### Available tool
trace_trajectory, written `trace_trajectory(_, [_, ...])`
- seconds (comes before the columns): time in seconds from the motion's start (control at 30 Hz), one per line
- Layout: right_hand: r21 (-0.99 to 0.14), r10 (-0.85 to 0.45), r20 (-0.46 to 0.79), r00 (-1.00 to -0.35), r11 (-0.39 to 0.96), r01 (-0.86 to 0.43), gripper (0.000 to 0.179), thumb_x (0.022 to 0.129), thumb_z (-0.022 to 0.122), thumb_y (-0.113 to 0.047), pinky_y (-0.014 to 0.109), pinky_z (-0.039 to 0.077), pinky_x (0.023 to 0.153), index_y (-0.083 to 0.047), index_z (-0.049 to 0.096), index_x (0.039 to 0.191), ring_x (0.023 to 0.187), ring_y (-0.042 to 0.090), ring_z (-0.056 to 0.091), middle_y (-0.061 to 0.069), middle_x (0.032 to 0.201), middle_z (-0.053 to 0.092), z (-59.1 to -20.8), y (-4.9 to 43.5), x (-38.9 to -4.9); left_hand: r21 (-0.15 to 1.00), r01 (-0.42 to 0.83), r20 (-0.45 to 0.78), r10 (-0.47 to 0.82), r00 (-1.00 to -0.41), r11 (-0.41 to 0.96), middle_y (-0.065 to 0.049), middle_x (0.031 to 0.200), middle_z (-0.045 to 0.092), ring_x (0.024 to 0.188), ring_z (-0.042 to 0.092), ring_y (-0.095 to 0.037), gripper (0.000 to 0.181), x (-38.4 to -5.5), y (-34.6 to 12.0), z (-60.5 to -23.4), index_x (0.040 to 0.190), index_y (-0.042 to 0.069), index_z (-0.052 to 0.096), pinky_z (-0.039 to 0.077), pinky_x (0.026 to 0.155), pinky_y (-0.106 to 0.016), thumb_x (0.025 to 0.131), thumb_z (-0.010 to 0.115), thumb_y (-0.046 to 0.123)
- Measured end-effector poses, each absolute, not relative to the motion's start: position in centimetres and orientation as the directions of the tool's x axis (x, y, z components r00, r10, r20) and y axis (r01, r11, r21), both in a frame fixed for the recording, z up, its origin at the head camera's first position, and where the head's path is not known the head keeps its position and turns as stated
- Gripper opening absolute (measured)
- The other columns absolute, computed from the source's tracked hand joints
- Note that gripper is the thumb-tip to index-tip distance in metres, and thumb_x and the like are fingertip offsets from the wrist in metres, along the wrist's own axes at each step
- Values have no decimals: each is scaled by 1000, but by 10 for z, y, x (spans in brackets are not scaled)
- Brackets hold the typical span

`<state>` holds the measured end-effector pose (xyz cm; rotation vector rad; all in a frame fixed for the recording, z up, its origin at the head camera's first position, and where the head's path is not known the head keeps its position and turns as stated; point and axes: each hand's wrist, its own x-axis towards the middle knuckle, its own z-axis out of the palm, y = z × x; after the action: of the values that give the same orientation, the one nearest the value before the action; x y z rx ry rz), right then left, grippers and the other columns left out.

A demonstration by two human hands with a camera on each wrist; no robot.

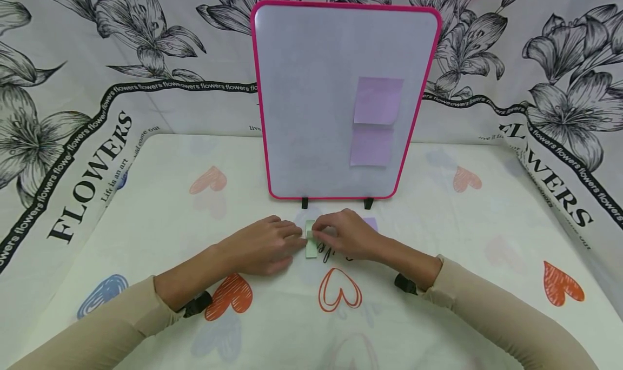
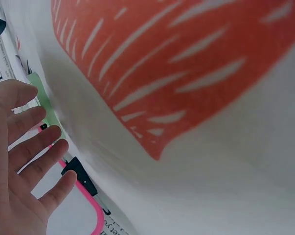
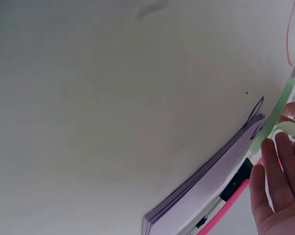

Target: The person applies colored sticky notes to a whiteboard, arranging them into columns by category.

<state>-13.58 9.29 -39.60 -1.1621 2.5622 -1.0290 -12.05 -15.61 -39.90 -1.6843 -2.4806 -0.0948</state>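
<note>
A narrow pale green sticky-note pad [image 1: 311, 251] lies on the cloth between the two hands, in front of the whiteboard. My right hand [image 1: 348, 233] pinches a light green slip that curls up from the pad; in the right wrist view this curled slip [image 3: 290, 128] rises between thumb and fingers. The left hand [image 1: 267, 245] rests at the pad's left edge, fingertips right beside it. Seen from the left wrist, its fingers [image 2: 39, 152] are loosely extended, and the green pad [image 2: 45, 100] shows past the fingertips.
A pink-framed whiteboard [image 1: 311, 99] stands behind on black feet [image 1: 368, 203], with two purple sticky notes [image 1: 378, 100] on its right side. A stack of purple notes [image 3: 201, 181] lies right of the green pad, partly behind the right hand. Printed hearts [image 1: 229, 297] mark the tablecloth.
</note>
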Motion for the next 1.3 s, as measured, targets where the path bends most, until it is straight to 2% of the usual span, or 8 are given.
trace_trajectory(0.07, [-627, -692, 159, -704, 480, -613, 8, 94, 67, -11, 28, 53, 75, -9, 75, 96, 85, 4, 67, -6, 90, 74, -396, 92, -136, -30, 930, 164, 919, -358, 367, -3, 108, 67, 100, 63, -19, 29, -120, -156, -399, 114, 12, 68, 52, 87, -38, 88, 63, 22])
trace_trajectory(0.17, [-601, -658, 189, -729, 509, -616, 8, 93, 68, -11, 28, 53, 74, -10, 75, 94, 84, 5, 68, -6, 89, 74, -396, 90, -137, -34, 930, 173, 919, -355, 366, -3, 107, 66, 96, 62, -20, 27, -119, -156, -399, 112, 12, 67, 52, 85, -37, 87, 64, 23])
trace_trajectory(0.37, [-574, -604, 232, -763, 548, -609, 8, 92, 68, -12, 24, 50, 69, -11, 76, 94, 82, 6, 69, -5, 89, 75, -394, 88, -137, -45, 925, 134, 920, -368, 377, -5, 119, 66, 107, 62, -22, 32, -118, -155, -398, 115, 12, 67, 51, 91, -39, 87, 66, 27])
trace_trajectory(0.63, [-579, -583, 248, -774, 551, -601, 9, 93, 68, -12, 29, 54, 74, -10, 76, 96, 87, 8, 70, -4, 91, 76, -393, 89, -139, -45, 921, 76, 921, -383, 387, -4, 129, 64, 120, 58, -22, 40, -118, -155, -395, 124, 12, 67, 48, 98, -41, 89, 67, 31])
trace_trajectory(0.73, [-585, -583, 257, -771, 541, -604, 9, 93, 67, -11, 32, 56, 76, -10, 75, 96, 87, 8, 70, -3, 92, 75, -394, 89, -140, -41, 919, 61, 919, -388, 391, -1, 130, 64, 122, 57, -21, 41, -118, -155, -396, 126, 13, 68, 47, 99, -41, 89, 66, 31])
trace_trajectory(0.97, [-584, -563, 243, -790, 566, -582, 10, 94, 66, -11, 31, 55, 79, -11, 76, 95, 89, 7, 70, -6, 91, 75, -390, 87, -143, -34, 917, 56, 917, -394, 396, 0, 128, 66, 123, 58, -21, 40, -120, -155, -394, 125, 14, 69, 48, 98, -41, 89, 66, 33])
trace_trajectory(1.3, [-576, -529, 277, -802, 576, -580, 9, 93, 68, -11, 32, 55, 74, -10, 76, 97, 86, 9, 71, -3, 91, 76, -387, 89, -148, -20, 921, 63, 920, -387, 388, 0, 125, 67, 121, 59, -21, 39, -121, -153, -394, 123, 14, 70, 48, 96, -41, 89, 67, 32])
